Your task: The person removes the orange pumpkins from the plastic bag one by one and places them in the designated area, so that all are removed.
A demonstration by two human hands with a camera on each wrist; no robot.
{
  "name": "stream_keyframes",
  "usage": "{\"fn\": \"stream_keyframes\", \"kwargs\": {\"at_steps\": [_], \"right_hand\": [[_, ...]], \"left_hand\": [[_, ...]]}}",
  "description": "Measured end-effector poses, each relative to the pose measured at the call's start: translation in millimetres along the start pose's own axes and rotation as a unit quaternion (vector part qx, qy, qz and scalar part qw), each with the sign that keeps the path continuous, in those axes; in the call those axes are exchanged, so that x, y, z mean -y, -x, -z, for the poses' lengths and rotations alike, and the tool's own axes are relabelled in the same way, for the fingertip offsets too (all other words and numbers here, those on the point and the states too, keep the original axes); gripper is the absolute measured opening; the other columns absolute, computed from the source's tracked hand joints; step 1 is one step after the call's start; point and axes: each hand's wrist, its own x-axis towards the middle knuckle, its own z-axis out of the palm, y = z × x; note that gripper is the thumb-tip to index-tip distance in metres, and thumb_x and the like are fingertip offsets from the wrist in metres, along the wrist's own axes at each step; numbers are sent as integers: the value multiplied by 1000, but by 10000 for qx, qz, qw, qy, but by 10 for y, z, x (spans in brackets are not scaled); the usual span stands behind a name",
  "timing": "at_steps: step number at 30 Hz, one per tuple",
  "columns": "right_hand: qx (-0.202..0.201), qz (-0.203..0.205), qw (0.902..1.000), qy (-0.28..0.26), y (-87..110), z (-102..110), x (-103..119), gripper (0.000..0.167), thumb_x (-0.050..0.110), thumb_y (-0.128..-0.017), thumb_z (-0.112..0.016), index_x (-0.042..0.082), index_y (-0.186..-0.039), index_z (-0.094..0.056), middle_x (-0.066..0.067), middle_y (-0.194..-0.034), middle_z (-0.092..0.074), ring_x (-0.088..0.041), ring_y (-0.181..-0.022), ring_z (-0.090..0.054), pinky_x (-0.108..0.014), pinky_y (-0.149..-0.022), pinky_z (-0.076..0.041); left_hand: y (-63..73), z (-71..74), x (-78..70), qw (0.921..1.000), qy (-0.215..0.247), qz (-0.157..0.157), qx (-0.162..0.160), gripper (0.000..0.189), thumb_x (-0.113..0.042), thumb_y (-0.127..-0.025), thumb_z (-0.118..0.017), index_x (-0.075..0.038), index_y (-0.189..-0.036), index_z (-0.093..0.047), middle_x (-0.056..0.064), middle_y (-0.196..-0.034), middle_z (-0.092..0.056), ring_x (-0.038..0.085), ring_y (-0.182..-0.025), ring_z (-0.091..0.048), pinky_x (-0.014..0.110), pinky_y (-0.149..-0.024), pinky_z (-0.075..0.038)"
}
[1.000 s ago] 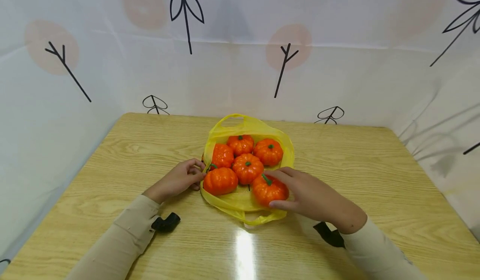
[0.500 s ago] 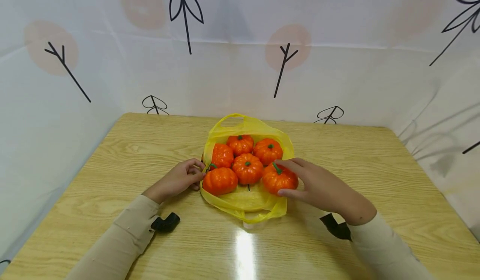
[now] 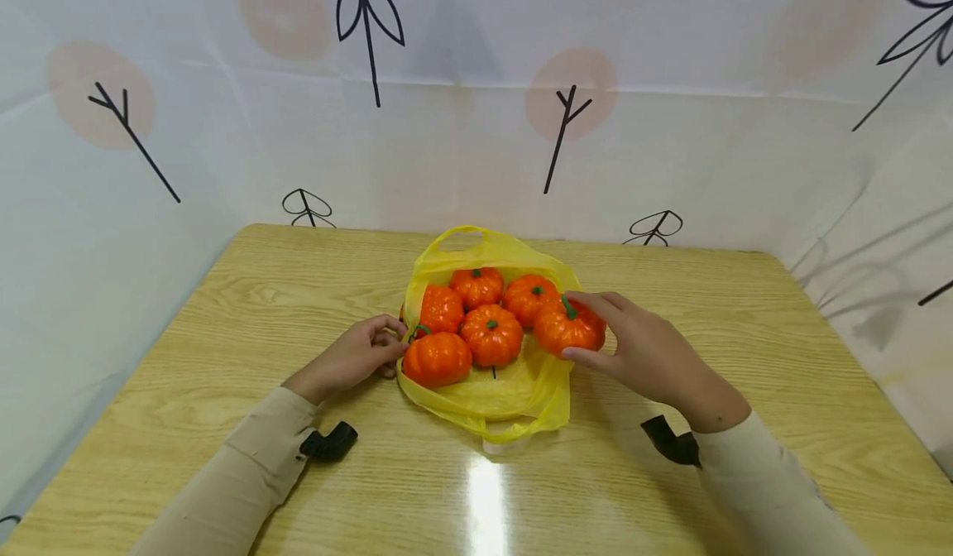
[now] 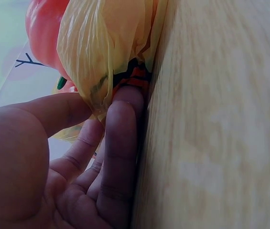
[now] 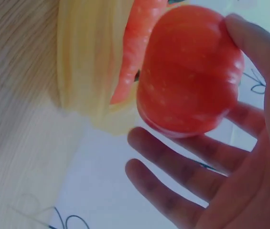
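Observation:
A yellow plastic bag (image 3: pixel 491 248) lies open on the table with several small orange pumpkins in it, such as the middle pumpkin (image 3: pixel 491 335). My left hand (image 3: pixel 353 357) is at the bag's left edge. In the left wrist view its thumb and finger pinch the gathered yellow plastic (image 4: pixel 84 43), beside an orange-and-black patch (image 4: pixel 138 74) low near the table. My right hand (image 3: pixel 651 353) holds a green-stemmed pumpkin (image 3: pixel 569 330) over the bag's right edge. Thumb and fingers grip this pumpkin from its right side, and the lower two fingers stand off it in the right wrist view.
The wooden table (image 3: pixel 298 275) extends around the bag on all sides. A white patterned cloth (image 3: pixel 462 159) hangs behind and at both sides. Black bands (image 3: pixel 329 443) show at both wrists. The near bag handle (image 3: pixel 514 433) lies toward the front.
My right hand has moved away from me and to the right with its pumpkin, from the bag's near right part to its right edge. My left hand has stayed in place.

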Motion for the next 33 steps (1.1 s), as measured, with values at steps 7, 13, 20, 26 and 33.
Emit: {"fn": "stream_keyframes", "kwargs": {"at_steps": [7,13,20,26,33], "right_hand": [[-471,-11,9988,110,-28,-13,-75,70,43,-90,-74,18,-148,-45,-17,-141,-53,-38,-104,-67,-55,-81,-57],[-809,-150,9966,49,-58,-28,-140,70,36,-90,-75,14,-149,-44,-19,-142,-50,-41,-107,-65,-58,-82,-57],[-951,-547,9940,-52,-89,-20,-236,74,31,-90,-77,13,-151,-40,-23,-144,-45,-44,-116,-58,-61,-90,-53],[-1083,-671,9917,-141,-113,-17,-322,74,30,-90,-76,11,-151,-38,-26,-144,-43,-46,-120,-54,-64,-93,-51],[-1287,-779,9883,-238,-111,-24,-440,73,33,-93,-72,9,-152,-36,-30,-144,-42,-49,-118,-54,-67,-92,-50]], "left_hand": [[1,3,5,10000,-32,-80,27,25,-15,-101,-58,-1,-121,-53,8,-92,-67,14,-75,-62,28,-72,-58],[2,2,10,10000,-4,-90,42,26,-15,-101,-59,0,-121,-52,8,-92,-67,14,-75,-62,29,-72,-58],[-5,-5,-5,10000,-12,-32,-11,24,-15,-101,-59,-2,-121,-53,8,-93,-67,15,-75,-63,29,-72,-59],[7,3,-8,10000,10,-49,-2,24,-14,-101,-58,-1,-121,-53,10,-96,-67,15,-77,-62,30,-72,-58],[25,8,-10,10000,34,-38,-1,24,-14,-101,-59,-1,-121,-53,10,-95,-67,16,-77,-62,30,-73,-58]]}}
